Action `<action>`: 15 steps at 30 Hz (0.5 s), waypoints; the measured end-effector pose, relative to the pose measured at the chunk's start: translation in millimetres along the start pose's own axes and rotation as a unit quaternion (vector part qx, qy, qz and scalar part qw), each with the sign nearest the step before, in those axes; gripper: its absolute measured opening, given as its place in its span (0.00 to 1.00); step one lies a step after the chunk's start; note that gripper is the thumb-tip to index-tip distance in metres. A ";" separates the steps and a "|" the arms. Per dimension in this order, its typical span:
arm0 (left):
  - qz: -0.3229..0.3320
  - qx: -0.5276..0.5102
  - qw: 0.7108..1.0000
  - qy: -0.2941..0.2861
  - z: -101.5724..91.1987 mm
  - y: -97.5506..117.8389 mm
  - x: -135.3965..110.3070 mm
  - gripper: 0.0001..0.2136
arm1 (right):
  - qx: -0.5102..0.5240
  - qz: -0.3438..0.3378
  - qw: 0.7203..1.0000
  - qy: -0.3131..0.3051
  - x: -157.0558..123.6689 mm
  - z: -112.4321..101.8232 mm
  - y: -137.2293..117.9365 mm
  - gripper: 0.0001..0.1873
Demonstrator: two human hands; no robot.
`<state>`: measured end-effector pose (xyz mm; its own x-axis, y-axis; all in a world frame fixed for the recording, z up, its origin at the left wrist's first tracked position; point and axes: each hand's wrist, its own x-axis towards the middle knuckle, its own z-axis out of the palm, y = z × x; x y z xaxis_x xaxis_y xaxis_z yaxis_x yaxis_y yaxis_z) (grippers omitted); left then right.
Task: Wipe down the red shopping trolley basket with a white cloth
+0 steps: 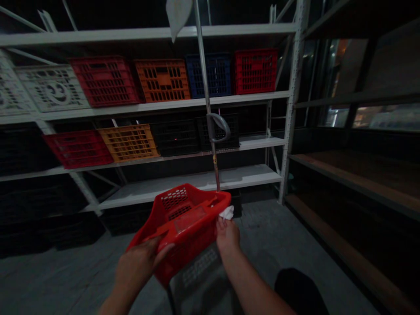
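A red plastic shopping cart stands in front of me, tilted in view, with honeycomb holes in its far wall. A metal pole with a grey loop handle rises from its far right corner. My left hand is closed over the cart's near left rim, thumb along the outer side. At the right corner, my right hand pinches a crumpled white wipe against the red rim. Whether it is cloth or paper I cannot tell.
White metal shelving spans the back, bearing several crates: a red crate, an orange crate, a blue crate and others. Darker shelves line the right side. Grey floor lies around the cart. The room is dim.
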<state>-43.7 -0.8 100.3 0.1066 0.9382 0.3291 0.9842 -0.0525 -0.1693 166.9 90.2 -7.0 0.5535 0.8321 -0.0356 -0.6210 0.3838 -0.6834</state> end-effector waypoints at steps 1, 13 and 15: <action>-0.001 -0.001 1.000 -0.001 -0.1 0.1 -0.2 0.27 | 0.004 0.014 1.000 -0.017 0.8 -1.8 2.2 0.12; 0.001 -0.020 1.000 0.009 -2.1 -1.7 -5.6 0.27 | 0.238 0.242 0.922 -0.188 25.9 40.8 -33.8 0.14; 0.005 -0.016 1.000 0.014 0.1 -6.7 -5.2 0.27 | 0.228 0.247 0.925 -0.180 24.6 37.4 -34.5 0.14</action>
<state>-50.9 -5.3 99.6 0.1193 0.9279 0.3532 0.9871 -0.0725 -0.1430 181.2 112.4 42.9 -0.0296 0.9988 0.0403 -0.9633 -0.0177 -0.2678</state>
